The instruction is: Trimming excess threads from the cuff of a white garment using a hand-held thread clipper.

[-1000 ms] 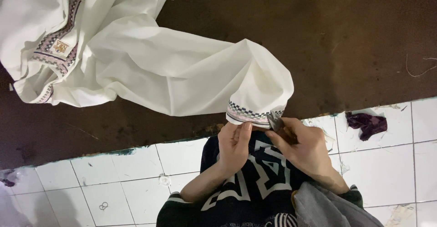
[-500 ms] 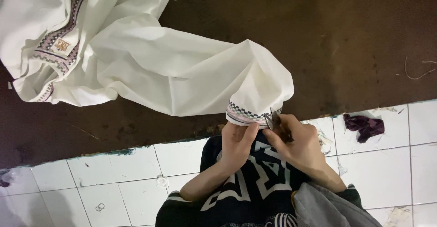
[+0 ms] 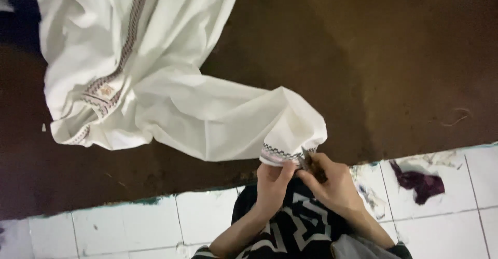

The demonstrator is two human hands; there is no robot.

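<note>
Brown carpet (image 3: pixel 373 67) fills most of what I look down on, with a strip of white floor tiles (image 3: pixel 129 228) along its near edge, and that edge is my landmark. One white garment (image 3: pixel 171 98) sprawls across the carpet beyond the edge, its sleeve reaching back toward me so the cuff (image 3: pixel 282 155) sits right at the edge, where I can work on it close to my body. My left hand (image 3: pixel 272 183) pinches the patterned band of that cuff from below, holding the cloth taut. My right hand (image 3: pixel 334 183) is closed around a small metal tool (image 3: pixel 306 160) — a snipper or blade, I cannot tell which — its tip touching the band just beside my left fingers. Both hands are close together, nearly touching, just over the edge. My lap in black patterned cloth (image 3: pixel 295 228) lies on the tile side. Counting: one garment, two embroidered strips showing on it, one tool, one purple scrap (image 3: pixel 423 181) on the tiles to the right of my hands — and one loose thread (image 3: pixel 454 118) on the carpet beyond it
</note>
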